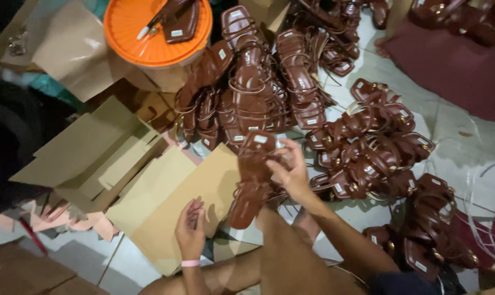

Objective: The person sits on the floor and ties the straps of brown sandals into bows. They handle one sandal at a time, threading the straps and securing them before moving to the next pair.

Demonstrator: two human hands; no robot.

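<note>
The right hand [292, 170] is gripping a brown strappy sandal [253, 177] by its upper end, above the floor [449, 136] beside the cardboard sheets [173, 202]. The left hand [190, 229] is hovering half-curled, empty; it could be steadying the heel.

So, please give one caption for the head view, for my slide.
Right hand holds a brown strappy sandal; left hand hovers over cardboard sheets.

Dim warm light, soft blur, left edge perhaps shadowed.
</note>
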